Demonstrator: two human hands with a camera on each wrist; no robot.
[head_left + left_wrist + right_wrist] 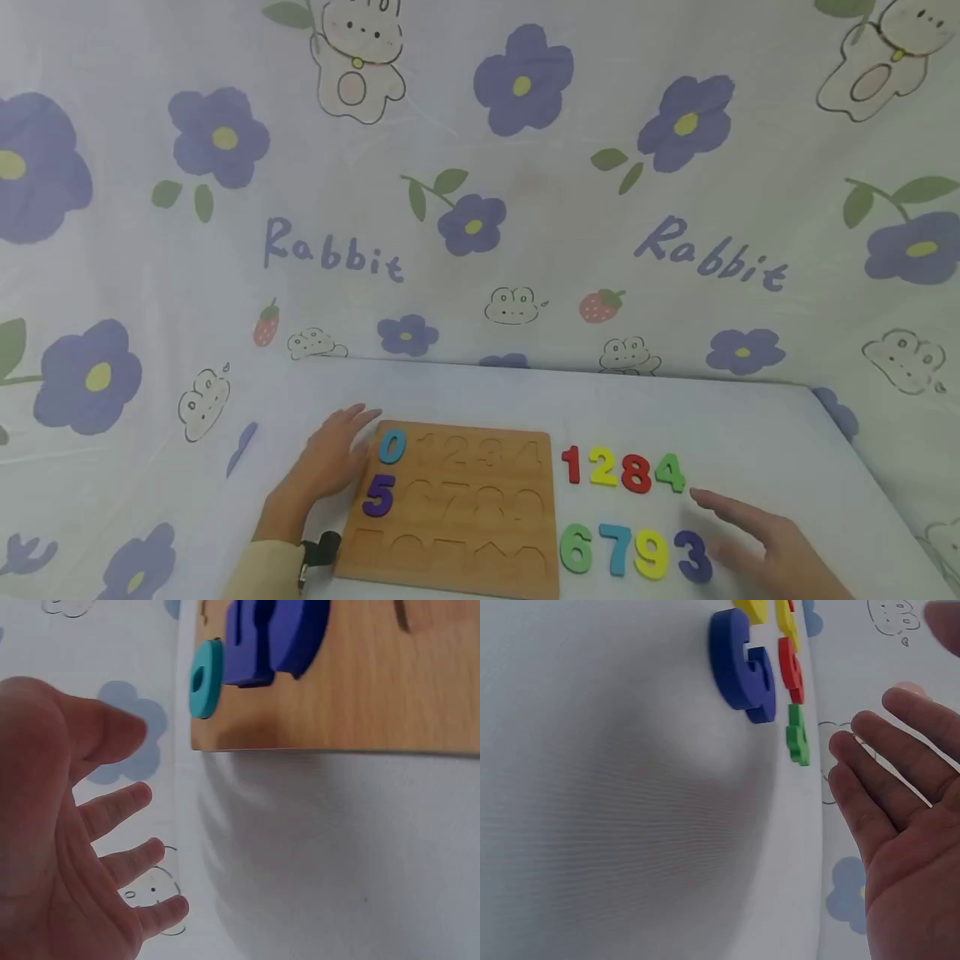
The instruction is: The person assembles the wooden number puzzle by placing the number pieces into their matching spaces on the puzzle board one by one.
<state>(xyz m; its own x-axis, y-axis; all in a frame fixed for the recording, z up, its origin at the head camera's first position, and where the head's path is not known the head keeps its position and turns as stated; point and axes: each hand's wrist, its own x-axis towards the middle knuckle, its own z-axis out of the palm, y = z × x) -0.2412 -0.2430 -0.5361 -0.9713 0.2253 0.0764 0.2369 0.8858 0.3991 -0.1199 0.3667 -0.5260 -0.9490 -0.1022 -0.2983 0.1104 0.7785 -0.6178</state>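
A wooden number puzzle board (pixel 457 525) lies on the white table. In its recesses sit a blue 0 (pixel 392 447) and a purple 5 (pixel 379 496); the other cut-outs show bare wood. My left hand (pixel 333 454) is beside the board's left edge, fingers extended and palm bare in the left wrist view. To the right of the board, loose numbers stand in two rows: red 1 (pixel 572 464), yellow 2 (pixel 603 467), red 8 (pixel 636 473), green 4 (pixel 671 473), then green 6 (pixel 576 547), blue 7 (pixel 617 549), yellow 9 (pixel 651 554), purple 3 (pixel 693 556). My right hand (pixel 772 542) is just right of them, fingers straight, holding nothing.
Behind the white table (pixel 780 442) hangs a cloth (pixel 555 183) printed with purple flowers, rabbits and lettering. The table's right edge slants toward the lower right corner. A dark strap (pixel 321 550) circles the left wrist.
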